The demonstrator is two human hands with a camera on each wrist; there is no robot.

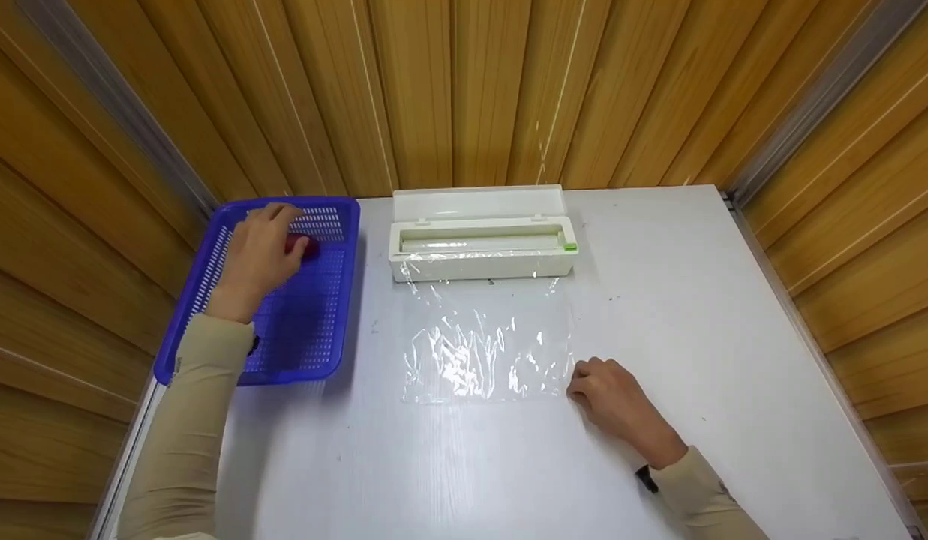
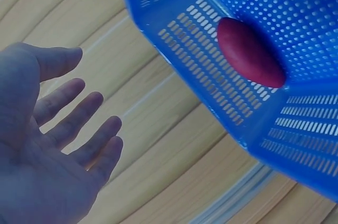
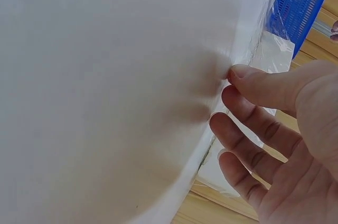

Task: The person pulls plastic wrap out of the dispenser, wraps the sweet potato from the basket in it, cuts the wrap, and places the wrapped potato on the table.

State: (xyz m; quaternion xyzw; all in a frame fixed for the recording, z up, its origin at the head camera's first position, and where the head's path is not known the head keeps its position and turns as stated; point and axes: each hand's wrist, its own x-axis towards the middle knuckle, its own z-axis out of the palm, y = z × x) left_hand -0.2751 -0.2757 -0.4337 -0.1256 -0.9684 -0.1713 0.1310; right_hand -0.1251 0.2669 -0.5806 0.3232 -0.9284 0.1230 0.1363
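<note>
A blue plastic basket stands at the left of the table. In it lies a smooth, dark-red oblong thing that looks like a sweet potato. Over the basket is my left hand, its fingers spread and apart from the red thing in the left wrist view. Clear cling film runs flat and wrinkled toward me from a white dispenser box. With thumb and index fingertip, my right hand pinches the film's near right corner, low at the table.
The dispenser's lid is raised at the back, and a green slider sits at its right end. Wood-patterned walls enclose the white table at the back and both sides.
</note>
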